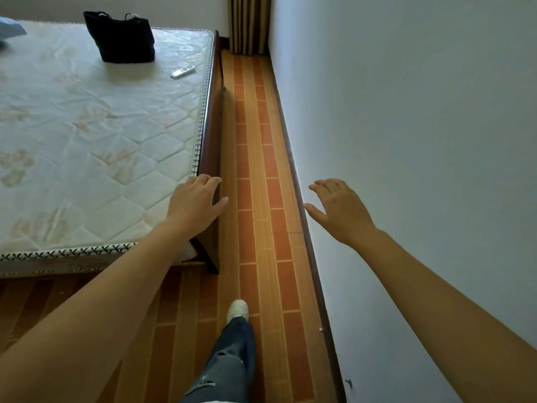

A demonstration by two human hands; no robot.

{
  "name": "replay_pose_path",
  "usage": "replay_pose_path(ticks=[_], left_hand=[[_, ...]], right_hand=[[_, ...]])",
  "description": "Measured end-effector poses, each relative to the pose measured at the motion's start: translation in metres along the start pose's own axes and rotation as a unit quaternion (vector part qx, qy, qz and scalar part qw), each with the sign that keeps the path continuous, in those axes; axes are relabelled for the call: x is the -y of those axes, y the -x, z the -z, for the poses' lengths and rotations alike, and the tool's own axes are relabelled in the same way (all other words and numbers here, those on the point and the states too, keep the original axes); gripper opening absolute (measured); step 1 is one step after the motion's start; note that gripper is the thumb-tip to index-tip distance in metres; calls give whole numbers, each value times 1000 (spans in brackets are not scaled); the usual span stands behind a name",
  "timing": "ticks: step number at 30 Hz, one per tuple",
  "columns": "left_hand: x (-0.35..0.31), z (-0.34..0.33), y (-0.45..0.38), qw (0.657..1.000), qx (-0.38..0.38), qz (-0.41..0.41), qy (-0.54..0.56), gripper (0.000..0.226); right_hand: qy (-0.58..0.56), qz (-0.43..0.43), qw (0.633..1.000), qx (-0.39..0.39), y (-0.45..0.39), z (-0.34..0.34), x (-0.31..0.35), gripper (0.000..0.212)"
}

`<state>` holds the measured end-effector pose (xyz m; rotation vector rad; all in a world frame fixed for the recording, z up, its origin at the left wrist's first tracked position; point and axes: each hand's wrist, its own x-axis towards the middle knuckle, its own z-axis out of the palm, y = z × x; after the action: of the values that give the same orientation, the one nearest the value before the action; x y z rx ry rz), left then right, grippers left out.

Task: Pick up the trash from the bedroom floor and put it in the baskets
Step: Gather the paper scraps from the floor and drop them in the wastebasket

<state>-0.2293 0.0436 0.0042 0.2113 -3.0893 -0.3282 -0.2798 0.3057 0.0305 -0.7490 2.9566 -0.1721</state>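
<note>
Both forearms reach ahead, left hand (195,202) and right hand (338,207) spread and holding nothing; no trash or baskets show along the floor (255,175), so scanning beside the bed (87,126) seems wise.

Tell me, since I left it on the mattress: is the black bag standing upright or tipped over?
Upright. The black bag stands on its base on the mattress, handles at the top, with the remote lying flat nearby.

Both bare arms reach forward, palms down. The left hand (195,202) and right hand (339,209) hold nothing, fingers (321,184) loosely spread.
</note>
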Motion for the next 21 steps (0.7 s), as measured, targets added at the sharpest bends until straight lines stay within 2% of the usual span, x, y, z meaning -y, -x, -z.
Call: replay_pose_path(ticks=[11, 21], left_hand=[[35, 14, -214, 999, 2, -38, 16, 44], [55, -4, -394, 1000, -2, 0, 15, 46]], right_hand=[[-38, -66, 997, -22, -191, 24, -23, 44], [-30, -36, 999, -5, -382, 24, -85, 44]])
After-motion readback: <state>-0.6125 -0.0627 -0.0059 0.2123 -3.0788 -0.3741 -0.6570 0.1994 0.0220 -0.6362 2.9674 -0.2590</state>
